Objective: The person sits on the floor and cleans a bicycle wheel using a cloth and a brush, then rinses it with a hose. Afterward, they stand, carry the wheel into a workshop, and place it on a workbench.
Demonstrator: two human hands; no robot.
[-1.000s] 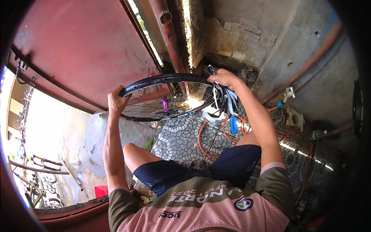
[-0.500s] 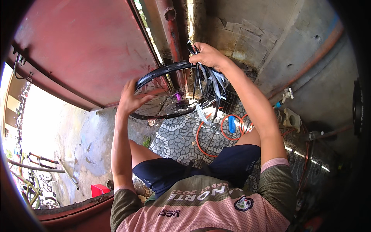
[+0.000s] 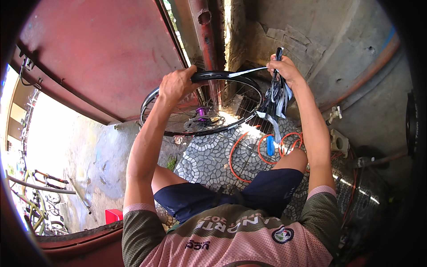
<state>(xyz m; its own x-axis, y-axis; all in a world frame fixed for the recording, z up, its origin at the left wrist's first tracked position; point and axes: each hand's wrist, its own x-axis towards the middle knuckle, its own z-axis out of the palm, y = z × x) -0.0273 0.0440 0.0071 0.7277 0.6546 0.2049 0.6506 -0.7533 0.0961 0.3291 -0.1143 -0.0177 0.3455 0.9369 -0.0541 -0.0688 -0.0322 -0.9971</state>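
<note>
A bicycle wheel (image 3: pixel 213 76) with a black rim, thin spokes and a purple hub (image 3: pixel 202 113) stands before me, tilted. My left hand (image 3: pixel 177 84) is closed around the top of its rim, left of centre. Up and to the right, my right hand (image 3: pixel 284 69) grips a bunch of torn tape strips (image 3: pixel 275 99), black and silvery, whose ends dangle. One pale tape strip (image 3: pixel 248 71) runs taut from the rim to the fingers of this hand. A disc rotor (image 3: pixel 194 124) shows beside the hub.
An orange coiled hose (image 3: pixel 231 156) and a blue object (image 3: pixel 270 145) lie on the pebble-patterned floor (image 3: pixel 202 155). A red metal panel (image 3: pixel 106 49) rises at left, a concrete wall (image 3: pixel 351 53) at right with a tap (image 3: pixel 334 114). Bicycles (image 3: pixel 38 211) stand at far left.
My right hand has moved right, away from the wheel, with the strips, drawing one strip taut. My left hand has moved right and up along the rim and closed on it.
</note>
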